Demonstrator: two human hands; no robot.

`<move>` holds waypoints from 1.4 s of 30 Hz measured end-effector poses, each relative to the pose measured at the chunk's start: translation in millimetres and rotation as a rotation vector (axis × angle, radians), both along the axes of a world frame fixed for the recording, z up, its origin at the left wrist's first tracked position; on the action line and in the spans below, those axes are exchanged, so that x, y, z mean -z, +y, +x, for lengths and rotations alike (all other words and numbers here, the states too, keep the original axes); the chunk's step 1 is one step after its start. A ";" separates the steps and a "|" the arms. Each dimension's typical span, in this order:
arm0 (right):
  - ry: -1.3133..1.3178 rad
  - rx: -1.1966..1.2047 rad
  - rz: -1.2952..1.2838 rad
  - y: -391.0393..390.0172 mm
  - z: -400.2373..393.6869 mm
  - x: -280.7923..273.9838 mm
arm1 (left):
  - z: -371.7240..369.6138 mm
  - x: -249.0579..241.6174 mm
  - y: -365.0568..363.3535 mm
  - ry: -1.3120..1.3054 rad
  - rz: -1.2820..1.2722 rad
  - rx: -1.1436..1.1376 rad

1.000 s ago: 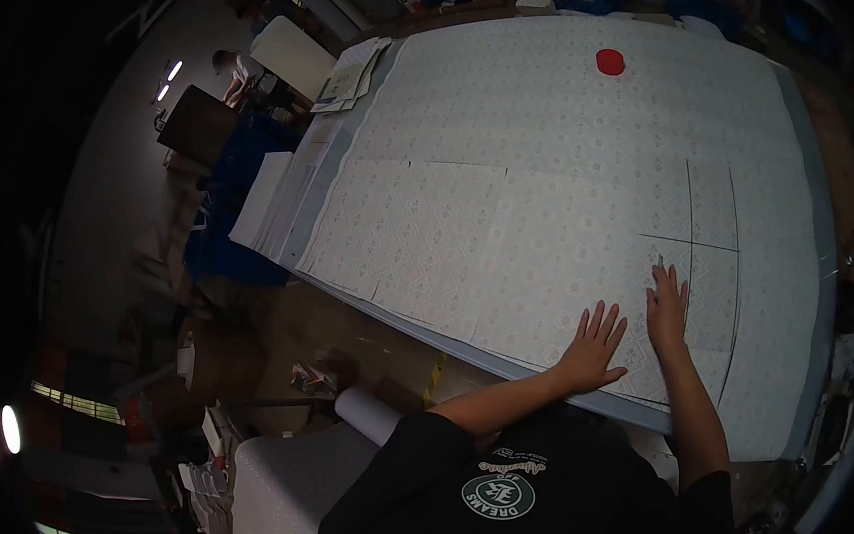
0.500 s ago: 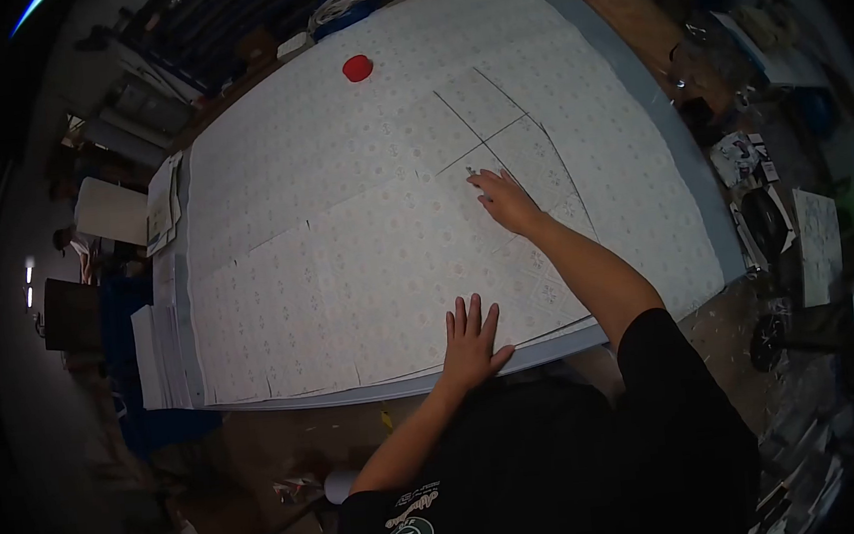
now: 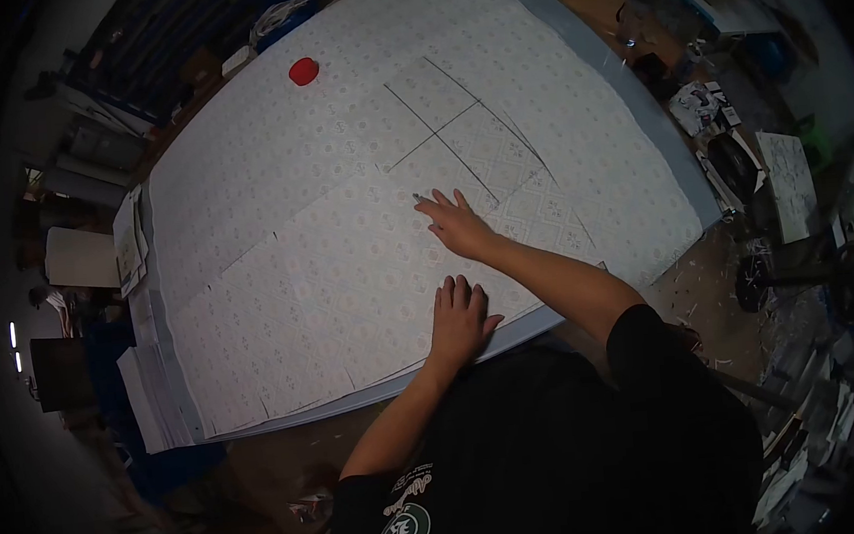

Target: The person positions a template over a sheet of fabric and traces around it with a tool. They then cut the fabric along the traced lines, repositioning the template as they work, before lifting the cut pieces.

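Observation:
A large sheet of pale patterned fabric [image 3: 247,271] covers the table. Dark drawn lines [image 3: 435,133] cross on it toward the right, with a long slanting one beside them. My right hand [image 3: 461,228] is over the fabric just below that crossing. Its thumb and forefinger pinch a small greenish piece [image 3: 418,198], too small to make out its kind, while the other fingers reach forward. My left hand [image 3: 459,321] lies palm down near the close edge of the fabric, fingers stretched out, holding nothing. Short dark marks [image 3: 275,236] show farther left.
A red round object [image 3: 303,71] sits on the far part of the fabric. Papers [image 3: 131,240] lie along the table's left side. Beyond the grey right edge [image 3: 623,81] are cluttered surfaces, and a board [image 3: 788,185] with dark marks stands at the right.
The view has turned, so the table appears shifted left. My right hand has come closer to my body, away from the crossed lines. My left hand stays flat near the close edge.

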State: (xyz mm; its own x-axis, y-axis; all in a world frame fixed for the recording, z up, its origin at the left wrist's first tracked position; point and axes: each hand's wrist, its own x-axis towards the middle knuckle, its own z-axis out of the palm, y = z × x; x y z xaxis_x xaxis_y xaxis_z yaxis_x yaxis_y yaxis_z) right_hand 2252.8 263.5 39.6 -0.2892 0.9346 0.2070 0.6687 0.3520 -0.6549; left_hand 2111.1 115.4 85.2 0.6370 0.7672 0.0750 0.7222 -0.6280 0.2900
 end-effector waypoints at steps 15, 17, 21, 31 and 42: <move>0.093 -0.170 -0.171 132.2 18.5 -22.4 | 10.0 10.4 -2.8 0.284 0.090 0.099; 0.039 -0.214 -0.267 139.3 36.3 -34.1 | 13.4 3.5 0.1 0.331 0.098 0.111; 0.217 -0.119 -0.192 124.7 81.1 -56.9 | 25.2 7.1 -11.6 0.379 0.141 0.131; 0.383 0.396 -0.065 -30.5 232.8 -23.3 | 38.3 -11.4 -4.0 0.406 0.004 0.149; 0.482 0.359 0.033 -55.2 248.7 19.5 | 69.7 -49.9 9.8 0.296 -0.143 0.041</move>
